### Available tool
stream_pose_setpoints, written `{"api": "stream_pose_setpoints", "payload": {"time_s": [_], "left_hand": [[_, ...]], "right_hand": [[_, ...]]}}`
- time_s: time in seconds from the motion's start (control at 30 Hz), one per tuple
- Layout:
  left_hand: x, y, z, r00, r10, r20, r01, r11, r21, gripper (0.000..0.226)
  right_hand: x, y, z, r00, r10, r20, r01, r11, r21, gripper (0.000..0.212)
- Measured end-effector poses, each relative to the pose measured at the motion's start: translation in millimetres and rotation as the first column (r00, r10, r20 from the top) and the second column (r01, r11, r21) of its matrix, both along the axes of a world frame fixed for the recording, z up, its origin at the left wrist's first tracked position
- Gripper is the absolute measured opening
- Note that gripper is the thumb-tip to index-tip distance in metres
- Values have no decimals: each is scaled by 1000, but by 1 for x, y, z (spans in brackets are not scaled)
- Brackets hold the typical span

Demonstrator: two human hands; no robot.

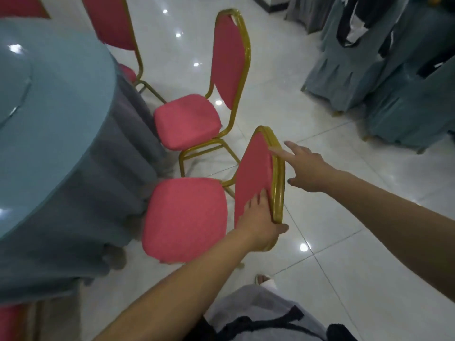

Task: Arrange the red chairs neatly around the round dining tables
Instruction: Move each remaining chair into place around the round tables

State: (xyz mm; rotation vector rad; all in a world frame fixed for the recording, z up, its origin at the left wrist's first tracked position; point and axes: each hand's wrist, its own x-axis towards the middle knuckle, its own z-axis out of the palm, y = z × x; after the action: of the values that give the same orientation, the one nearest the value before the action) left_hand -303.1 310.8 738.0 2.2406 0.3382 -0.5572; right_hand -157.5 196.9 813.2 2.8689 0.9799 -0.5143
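A red chair with a gold frame (184,217) stands just in front of me, its seat against the skirt of the round table (56,124). My left hand (258,222) grips the lower edge of its backrest, fingers on the red pad and thumb behind the gold rim. My right hand (305,168) is open, with a fingertip touching the upper rim of the same backrest. A second red chair (189,119) faces the table farther on. Beyond it stands a third red chair (110,23), partly hidden by the table.
The table wears a light blue top cloth over a grey skirt reaching the floor. Chairs in grey-blue covers (384,70) crowd the upper right. A white glossy tile floor (344,254) lies between them and me. Another red seat (9,323) shows at the lower left.
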Motion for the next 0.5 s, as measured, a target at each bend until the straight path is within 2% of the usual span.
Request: {"api": "stream_pose_setpoints", "payload": {"time_s": [0.1,0.27,0.37,0.5], "left_hand": [[2,-21,-2,989,145,-40,-147,989,-31,119],[-5,-29,3,953,303,-8,-301,944,-137,119],[-37,-20,8,961,276,-13,-276,957,-93,119],[-123,12,11,981,192,-34,-193,981,-37,109]], "right_hand": [[26,6,-7,989,138,-61,-136,990,38,93],[47,16,-16,956,293,-28,-289,952,100,83],[40,27,-25,954,301,-20,-295,946,134,73],[-8,45,-37,926,364,-96,-346,924,164,41]]}}
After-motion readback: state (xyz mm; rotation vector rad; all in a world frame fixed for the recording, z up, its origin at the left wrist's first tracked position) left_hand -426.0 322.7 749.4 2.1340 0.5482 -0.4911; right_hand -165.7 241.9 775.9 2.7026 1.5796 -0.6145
